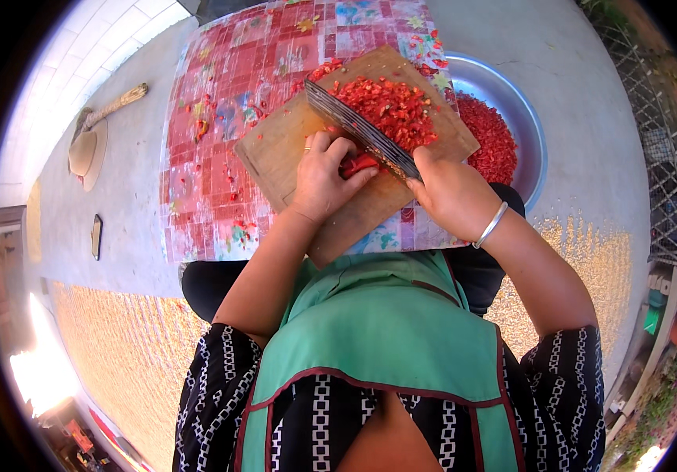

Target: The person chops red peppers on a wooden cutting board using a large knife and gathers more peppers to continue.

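Note:
My right hand (448, 193) grips the handle end of a wide dark cleaver (362, 130), its blade slanting to the upper left over a wooden cutting board (275, 161). Bent fingers of my left hand (326, 175) press whole red chili peppers (358, 164) to the board, close against the near side of the blade. Beyond the blade lies a heap of chopped red chili (393, 110). The cleaver's handle is mostly hidden inside my right hand. The board sits at an angle, one corner jutting over the table edge toward my green apron.
A red patterned cloth (197, 181) with scattered chili bits covers the low table. Right of it stands a metal basin (533, 134) holding chopped chili (489, 141). A phone (97, 237), a hat (85, 153) and yellow grain (126, 338) lie on the floor.

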The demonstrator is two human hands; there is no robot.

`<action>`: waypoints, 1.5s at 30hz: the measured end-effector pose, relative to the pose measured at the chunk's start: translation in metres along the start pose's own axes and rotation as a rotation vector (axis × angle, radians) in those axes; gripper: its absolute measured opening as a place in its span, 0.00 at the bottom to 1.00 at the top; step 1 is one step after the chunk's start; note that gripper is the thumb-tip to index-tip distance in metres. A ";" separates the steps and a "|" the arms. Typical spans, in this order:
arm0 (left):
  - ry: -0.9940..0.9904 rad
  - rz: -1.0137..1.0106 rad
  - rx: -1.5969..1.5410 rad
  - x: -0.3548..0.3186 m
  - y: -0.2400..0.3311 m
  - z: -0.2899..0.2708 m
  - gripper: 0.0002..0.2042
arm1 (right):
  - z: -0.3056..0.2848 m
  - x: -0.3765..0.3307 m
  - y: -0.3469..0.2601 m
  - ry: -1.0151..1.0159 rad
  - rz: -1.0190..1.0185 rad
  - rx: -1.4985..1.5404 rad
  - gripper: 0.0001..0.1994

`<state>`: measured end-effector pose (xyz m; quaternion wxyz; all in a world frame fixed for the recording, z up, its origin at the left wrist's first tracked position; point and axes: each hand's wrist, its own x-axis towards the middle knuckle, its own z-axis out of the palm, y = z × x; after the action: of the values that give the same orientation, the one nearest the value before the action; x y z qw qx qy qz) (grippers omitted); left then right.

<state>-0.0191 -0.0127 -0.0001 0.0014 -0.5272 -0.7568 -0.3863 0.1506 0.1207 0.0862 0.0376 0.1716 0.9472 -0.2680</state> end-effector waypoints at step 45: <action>-0.002 0.052 0.011 -0.005 -0.010 -0.002 0.09 | 0.020 0.019 -0.013 0.128 0.027 -0.154 0.12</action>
<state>-0.0258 -0.0190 -0.0070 0.0135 -0.5472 -0.7450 -0.3812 0.1277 0.1051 0.0723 -0.0065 0.1979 0.9631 -0.1822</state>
